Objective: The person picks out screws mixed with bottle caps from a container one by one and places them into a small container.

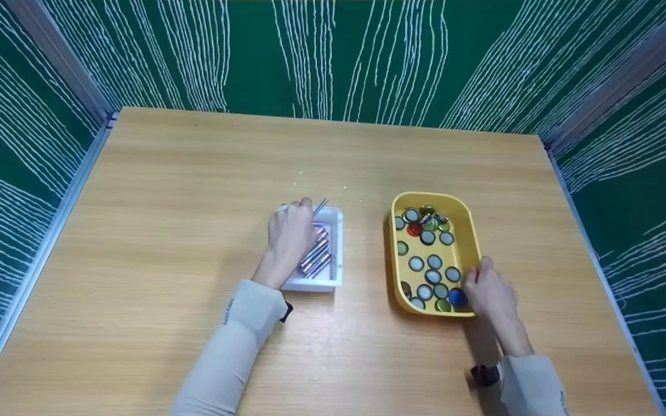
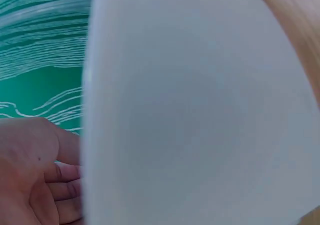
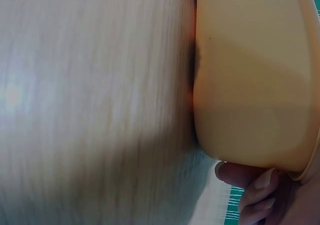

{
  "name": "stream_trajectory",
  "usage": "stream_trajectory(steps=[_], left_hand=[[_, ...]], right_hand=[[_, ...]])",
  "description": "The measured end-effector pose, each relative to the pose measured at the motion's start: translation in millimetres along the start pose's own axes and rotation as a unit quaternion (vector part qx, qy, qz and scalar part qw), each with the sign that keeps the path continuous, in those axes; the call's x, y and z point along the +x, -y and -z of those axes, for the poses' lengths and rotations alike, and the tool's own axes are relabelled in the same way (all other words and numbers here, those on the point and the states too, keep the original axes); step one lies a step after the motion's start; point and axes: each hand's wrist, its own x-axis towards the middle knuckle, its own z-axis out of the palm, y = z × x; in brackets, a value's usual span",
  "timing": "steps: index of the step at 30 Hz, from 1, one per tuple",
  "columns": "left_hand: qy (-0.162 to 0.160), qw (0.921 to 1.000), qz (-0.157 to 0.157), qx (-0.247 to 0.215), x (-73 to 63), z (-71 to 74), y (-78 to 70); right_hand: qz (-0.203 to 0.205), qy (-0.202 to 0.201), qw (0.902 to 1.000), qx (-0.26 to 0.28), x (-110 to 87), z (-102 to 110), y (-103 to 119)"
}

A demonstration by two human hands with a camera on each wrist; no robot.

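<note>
My left hand (image 1: 292,234) reaches over the left side of a white plastic tray (image 1: 337,248). Shiny metallic cylinders (image 1: 315,257) lie slanted in that tray. A slim metallic stick (image 1: 321,205) juts up beside the left index finger and seems pinched there; the fingertips are hidden. In the left wrist view the tray's pale wall (image 2: 200,110) covers most of the palm's surroundings. My right hand (image 1: 492,292) grips the right wall of a yellow tray (image 1: 472,231), near its front corner. Inside are many bottle caps (image 1: 433,276), mostly underside up. Curled fingers (image 3: 260,180) press the yellow wall in the right wrist view.
Both trays stand on a wooden table (image 1: 194,173), with a strip of tabletop between them. Small pale specks (image 1: 344,187) lie behind the trays. Green panels with white lines (image 1: 252,58) enclose the table's back and sides.
</note>
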Motion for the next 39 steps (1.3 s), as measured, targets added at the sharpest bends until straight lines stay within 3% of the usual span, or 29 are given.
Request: stream_trajectory(steps=[9, 18, 28, 39], left_hand=[[0.062, 0.9975, 0.033, -0.005, -0.2, -16.4, -6.1], [0.15, 0.9848, 0.08, -0.037, -2.6, -26.9, -8.1], [0.187, 0.9787, 0.073, 0.043, -5.4, -36.5, -12.1], [0.196, 0.9768, 0.063, 0.058, -7.1, -36.2, -12.1]], right_hand=[[-0.007, 0.009, 0.9999, 0.003, -0.6, 1, 0], [-0.007, 0.011, 0.9999, 0.008, 0.1, 2, 0], [-0.001, 0.003, 1.0, 0.004, -1.0, 0, 0], [-0.003, 0.004, 1.0, 0.006, 0.4, 1, 1]])
